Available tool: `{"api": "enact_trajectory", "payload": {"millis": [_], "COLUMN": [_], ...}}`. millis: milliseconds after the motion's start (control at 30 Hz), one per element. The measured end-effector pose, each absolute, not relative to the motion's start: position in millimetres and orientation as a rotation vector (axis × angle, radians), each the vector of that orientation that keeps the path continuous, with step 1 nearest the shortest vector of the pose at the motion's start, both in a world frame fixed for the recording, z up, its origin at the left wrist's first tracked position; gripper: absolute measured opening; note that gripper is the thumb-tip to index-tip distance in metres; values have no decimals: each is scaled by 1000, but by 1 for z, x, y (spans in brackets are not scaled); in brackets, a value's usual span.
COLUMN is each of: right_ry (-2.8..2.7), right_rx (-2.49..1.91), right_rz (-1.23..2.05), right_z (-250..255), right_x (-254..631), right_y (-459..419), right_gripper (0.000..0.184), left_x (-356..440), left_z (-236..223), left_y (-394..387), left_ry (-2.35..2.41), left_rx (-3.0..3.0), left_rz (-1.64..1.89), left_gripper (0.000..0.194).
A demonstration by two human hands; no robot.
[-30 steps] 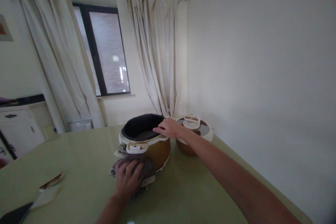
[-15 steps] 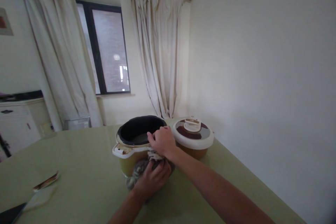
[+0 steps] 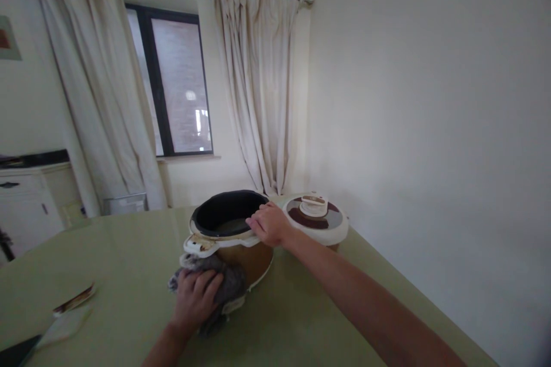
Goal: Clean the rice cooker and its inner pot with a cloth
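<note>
An electric pressure cooker [image 3: 253,261] with a brown-gold body, white collar and black inner pot [image 3: 215,215] stands on the green table, its lid off. My left hand [image 3: 196,295] is closed on a grey rag [image 3: 232,280] and presses it against the cooker's lower front left side, below the stained white side handle [image 3: 201,245]. My right hand [image 3: 271,225] grips the cooker's rim on the right, fingers curled over the edge. The palm side of both hands is hidden.
A white-rimmed lid [image 3: 318,221] with a brown top and knob lies right of the cooker, close to the wall. On the green table [image 3: 133,275], a brown-and-white piece [image 3: 74,299] and a dark flat object [image 3: 19,351] lie at left. Behind hang curtains [image 3: 262,80].
My left hand has moved left with the rag, from below my right hand to under the side handle. My right hand has stayed at the rim, shifting only slightly.
</note>
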State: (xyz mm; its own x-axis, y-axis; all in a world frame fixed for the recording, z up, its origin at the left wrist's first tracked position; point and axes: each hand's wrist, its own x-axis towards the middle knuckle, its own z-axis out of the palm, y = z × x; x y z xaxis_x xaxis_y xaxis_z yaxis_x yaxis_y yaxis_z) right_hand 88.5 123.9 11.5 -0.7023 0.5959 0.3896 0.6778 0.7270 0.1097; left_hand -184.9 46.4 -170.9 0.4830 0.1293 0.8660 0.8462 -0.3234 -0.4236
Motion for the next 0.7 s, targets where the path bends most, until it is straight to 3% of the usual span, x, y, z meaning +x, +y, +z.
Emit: {"api": "enact_trajectory", "payload": {"millis": [167,367,500,700], "right_ry": [-2442,-2304,-2330,-2567], "right_rx": [-1148,-1293,-1256,-907], "right_rz": [-348,-220,-187,-251], "right_z": [1,-3,-4,2], "right_x": [44,-12,-14,34], "right_y": [97,59,54,88], "right_gripper": [62,59,58,59], "left_x": [-182,-105,-67,-115], "left_z": [-176,-181,-172,-164], "left_y": [39,42,54,40], "left_ry": [-947,-597,-620,-553], "left_rx": [-1681,-2015,-2034,-2043], "left_rz": [-1007,-703,-584,-643], "left_gripper": [19,27,26,24]}}
